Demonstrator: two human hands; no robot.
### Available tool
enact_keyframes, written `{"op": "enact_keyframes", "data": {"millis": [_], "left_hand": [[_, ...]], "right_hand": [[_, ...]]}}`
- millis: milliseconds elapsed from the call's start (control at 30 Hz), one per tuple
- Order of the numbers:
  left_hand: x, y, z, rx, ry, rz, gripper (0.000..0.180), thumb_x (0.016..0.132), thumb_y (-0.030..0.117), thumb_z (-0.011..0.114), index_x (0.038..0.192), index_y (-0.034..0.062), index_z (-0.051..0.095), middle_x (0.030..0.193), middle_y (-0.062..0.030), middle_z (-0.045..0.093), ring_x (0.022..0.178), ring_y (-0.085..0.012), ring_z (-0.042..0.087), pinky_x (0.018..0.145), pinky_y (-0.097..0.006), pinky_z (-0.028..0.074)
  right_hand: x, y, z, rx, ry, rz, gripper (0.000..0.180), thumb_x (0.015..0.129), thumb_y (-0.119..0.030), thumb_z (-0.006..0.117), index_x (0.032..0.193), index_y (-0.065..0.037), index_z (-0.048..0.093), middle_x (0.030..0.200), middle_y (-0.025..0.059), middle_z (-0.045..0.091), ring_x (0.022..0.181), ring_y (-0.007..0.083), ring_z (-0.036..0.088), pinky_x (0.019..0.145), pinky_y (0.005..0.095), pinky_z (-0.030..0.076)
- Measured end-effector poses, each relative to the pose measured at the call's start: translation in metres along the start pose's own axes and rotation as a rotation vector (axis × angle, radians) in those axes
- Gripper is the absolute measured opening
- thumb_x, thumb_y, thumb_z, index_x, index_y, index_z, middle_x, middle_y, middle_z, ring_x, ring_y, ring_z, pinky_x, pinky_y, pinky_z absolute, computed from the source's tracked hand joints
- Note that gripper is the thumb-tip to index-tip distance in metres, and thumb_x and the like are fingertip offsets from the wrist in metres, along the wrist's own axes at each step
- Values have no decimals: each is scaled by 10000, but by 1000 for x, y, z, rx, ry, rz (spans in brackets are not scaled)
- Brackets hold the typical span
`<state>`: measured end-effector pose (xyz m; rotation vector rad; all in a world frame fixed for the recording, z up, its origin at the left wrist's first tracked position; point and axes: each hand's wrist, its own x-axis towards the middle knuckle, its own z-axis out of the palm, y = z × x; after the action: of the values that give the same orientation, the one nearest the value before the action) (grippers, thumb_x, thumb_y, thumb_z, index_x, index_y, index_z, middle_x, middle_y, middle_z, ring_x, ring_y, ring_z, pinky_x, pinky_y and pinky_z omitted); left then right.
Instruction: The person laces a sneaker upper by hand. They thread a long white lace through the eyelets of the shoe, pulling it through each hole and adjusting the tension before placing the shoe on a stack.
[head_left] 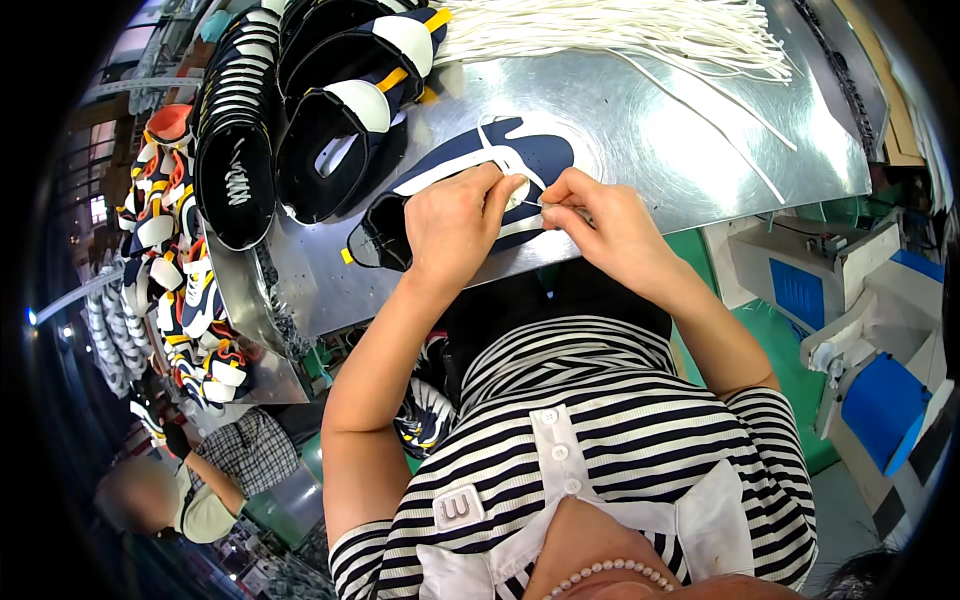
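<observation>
Steel counter (pixel 680 150), near edge: left hand (pixel 452 222) pressing down the navy shoe upper (pixel 520 150), right hand (pixel 600 222) pinching a white lace (pixel 505 160); lacing looks barely begun.

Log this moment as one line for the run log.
left hand pressing navy shoe upper | right hand pinching white lace | on metal table

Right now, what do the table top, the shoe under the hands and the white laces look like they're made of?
Table top: bare metal sheet, likely steel or aluminium; it shines with swirled scuffs.
Shoe: navy and white panels, matte, probably fabric or synthetic leather; hard to tell.
White laces: soft woven cord, lying in a loose limp bundle.
</observation>
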<state>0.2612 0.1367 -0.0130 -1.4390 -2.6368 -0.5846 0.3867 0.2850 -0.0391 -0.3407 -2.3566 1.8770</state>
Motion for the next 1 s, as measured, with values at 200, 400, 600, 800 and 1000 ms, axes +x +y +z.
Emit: {"op": "enact_keyframes", "data": {"millis": [200, 400, 600, 800, 1000], "left_hand": [[1, -3, -22, -340, -315, -134, 185, 836, 197, 719, 891, 23, 684, 777, -125, 661, 700, -305, 632, 641, -361, 487], [-5, -5, -19, -276, -262, -26, 184, 820, 144, 687, 977, 48, 677, 921, -137, 677, 853, -358, 645, 731, -404, 502], [0, -16, -19, -179, -283, 84, 115, 773, 97, 645, 883, 72, 666, 830, -113, 662, 825, -333, 661, 674, -452, 509], [-19, -38, -35, 66, -183, 186, 192, 704, 86, 678, 893, 115, 693, 824, -44, 650, 817, -281, 685, 639, -395, 537], [-43, -33, -44, -19, 44, 461, 123, 763, 135, 625, 876, 107, 668, 789, -54, 636, 743, -282, 678, 592, -411, 524]], "right_hand": [[3, -10, 0, -372, 6, -46, 132, 903, -134, 610, 938, -16, 561, 727, 168, 667, 697, 379, 663, 642, 468, 510], [22, -18, 23, -626, -21, -50, 204, 814, -32, 614, 943, 37, 472, 705, 213, 647, 698, 411, 659, 611, 505, 507], [34, -13, 33, -674, 39, -41, 315, 933, -79, 534, 1212, 24, 431, 800, 236, 674, 748, 391, 670, 655, 448, 504], [-3, -32, -17, -540, 16, -162, 284, 967, -152, 579, 1199, 12, 575, 900, 124, 683, 780, 231, 634, 688, 329, 485], [25, 3, -67, 23, 252, 82, 374, 995, -271, 586, 1311, -74, 561, 1112, -2, 633, 964, 86, 572, 758, 195, 430]]}}
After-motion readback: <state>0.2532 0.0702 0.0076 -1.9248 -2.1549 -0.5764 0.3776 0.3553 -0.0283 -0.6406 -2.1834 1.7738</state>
